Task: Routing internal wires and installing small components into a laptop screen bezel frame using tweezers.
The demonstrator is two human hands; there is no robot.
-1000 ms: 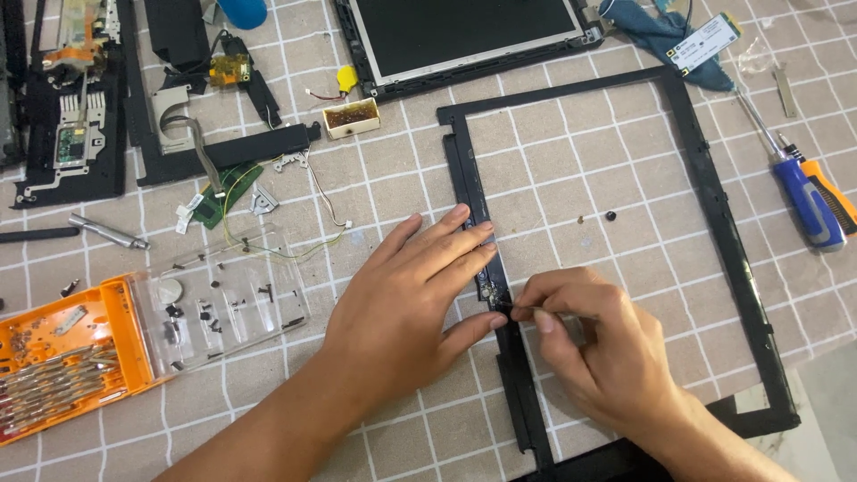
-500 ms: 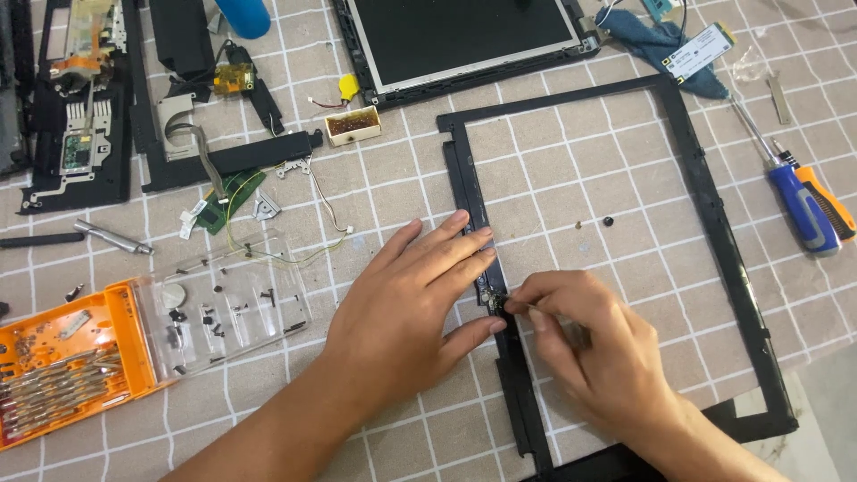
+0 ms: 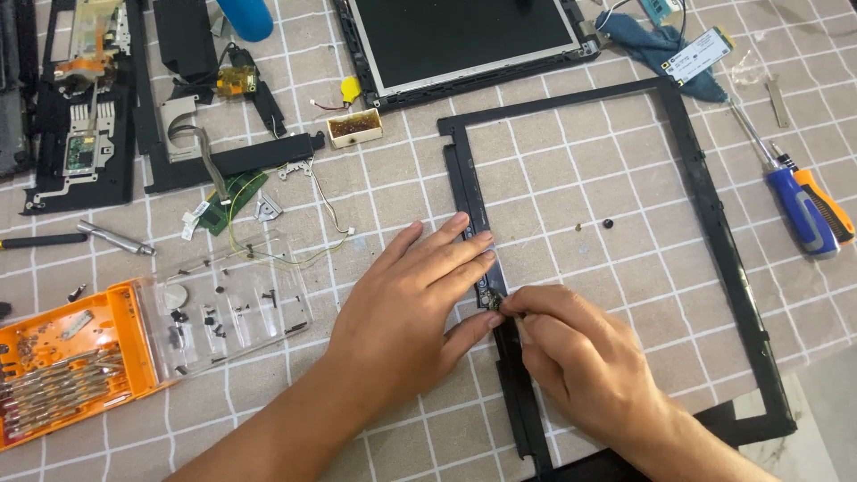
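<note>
Bits in one orange case [image 3: 62,366] at the near left, too small to count, with its clear lid [image 3: 223,308] open beside it and dark screws scattered inside. Farther left, dismantled black chassis parts [image 3: 80,116], cut off by the edge. One blue cylinder [image 3: 245,16] at the far edge, only its end visible. One small green circuit board [image 3: 234,192] with thin wires trailing right. One flat screen panel [image 3: 464,36] far centre, top cropped. Left hand [image 3: 406,299] lying flat, fingers spread and pressing on the left bar of one black screen bezel [image 3: 714,241]. Right hand [image 3: 580,366] just right of it, thumb and forefinger pinched together on a tiny part [image 3: 494,302] at that bar; too small to identify. Two specks [image 3: 607,223] inside the frame. Two screwdrivers [image 3: 808,210], blue and orange, at right.
</note>
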